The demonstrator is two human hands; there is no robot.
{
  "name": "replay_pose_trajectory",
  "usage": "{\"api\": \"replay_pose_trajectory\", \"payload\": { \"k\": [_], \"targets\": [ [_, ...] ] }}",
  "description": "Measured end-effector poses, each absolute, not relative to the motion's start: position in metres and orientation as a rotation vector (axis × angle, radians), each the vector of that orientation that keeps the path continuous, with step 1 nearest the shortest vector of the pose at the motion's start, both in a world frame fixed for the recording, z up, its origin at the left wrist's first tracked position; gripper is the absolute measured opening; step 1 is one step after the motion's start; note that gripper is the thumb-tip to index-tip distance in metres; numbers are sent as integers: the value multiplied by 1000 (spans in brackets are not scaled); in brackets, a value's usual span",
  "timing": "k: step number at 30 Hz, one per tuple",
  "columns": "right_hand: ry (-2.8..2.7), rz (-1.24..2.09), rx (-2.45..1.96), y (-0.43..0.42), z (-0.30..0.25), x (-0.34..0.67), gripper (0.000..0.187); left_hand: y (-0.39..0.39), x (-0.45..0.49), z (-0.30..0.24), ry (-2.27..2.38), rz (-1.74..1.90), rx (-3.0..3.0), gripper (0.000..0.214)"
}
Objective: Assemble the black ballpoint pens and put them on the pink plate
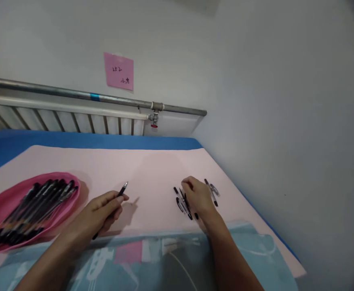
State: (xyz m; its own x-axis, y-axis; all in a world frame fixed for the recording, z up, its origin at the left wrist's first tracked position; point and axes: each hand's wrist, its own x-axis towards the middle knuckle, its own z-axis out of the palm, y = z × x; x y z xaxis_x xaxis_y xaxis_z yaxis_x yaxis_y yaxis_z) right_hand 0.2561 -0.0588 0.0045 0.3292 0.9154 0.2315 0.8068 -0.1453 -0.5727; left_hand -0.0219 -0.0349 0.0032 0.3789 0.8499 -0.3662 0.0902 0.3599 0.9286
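- Left hand (104,212) pinches a black pen (122,190) between thumb and fingers, left of centre; the pale pointed tip angles up and away, and a dark end shows below the palm.
- Right hand (199,197) has its fingers curled downward; whether they grip anything, I cannot tell.
- Loose pen parts (180,205), black and clear, lie just beside that hand, on its left.
- On its other side, a black-ended piece (211,192) lies close to a clear cap (214,189).
- Farther left, a pink container (53,175) holds a heap of black-ended pens (40,210).
- Beneath all this is a pink surface (152,169), with a blue patterned cloth (249,242) along its near edge.
- Beyond are a metal pipe (119,99), a white radiator (81,121) and a pink note (119,79) on the wall (180,48).
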Motion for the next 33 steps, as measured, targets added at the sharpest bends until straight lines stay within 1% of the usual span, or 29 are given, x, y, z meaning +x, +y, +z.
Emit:
{"api": "replay_pose_trajectory", "payload": {
  "k": [2, 5, 8, 14, 18, 20, 23, 25, 28, 33],
  "targets": [
    [-1690, 210, -2173, -62, 4, 253, 21, -39, -10, -2, 1070, 611, 1075, 40],
    [-1882, 224, -2335, -66, 2, 248, 18, -41, 0, -10, 1019, 592, 1070, 37],
    [-1962, 245, -2351, -69, -1, 241, 15, -43, 5, -14, 967, 564, 1080, 34],
    [-2095, 259, -2318, -75, -6, 221, 16, -48, 11, -9, 982, 545, 1120, 30],
    [-2040, 297, -2109, -75, -7, 213, 17, -51, 12, -9, 934, 529, 1153, 30],
    [-1797, 481, -1899, -71, -6, 211, 22, -52, 12, -9, 904, 509, 1171, 30],
    [-1287, 873, -1509, -65, -5, 206, 27, -56, 15, -7, 881, 468, 1192, 30],
    [-1025, 995, -1289, -63, -5, 201, 26, -59, 18, -4, 871, 443, 1187, 31],
    [-899, 1009, -1148, -64, -4, 190, 24, -64, 24, 3, 866, 423, 1159, 28],
    [-1007, 1012, -1150, -71, -5, 177, 22, -67, 27, 4, 837, 479, 1121, 31]
  ]
}}
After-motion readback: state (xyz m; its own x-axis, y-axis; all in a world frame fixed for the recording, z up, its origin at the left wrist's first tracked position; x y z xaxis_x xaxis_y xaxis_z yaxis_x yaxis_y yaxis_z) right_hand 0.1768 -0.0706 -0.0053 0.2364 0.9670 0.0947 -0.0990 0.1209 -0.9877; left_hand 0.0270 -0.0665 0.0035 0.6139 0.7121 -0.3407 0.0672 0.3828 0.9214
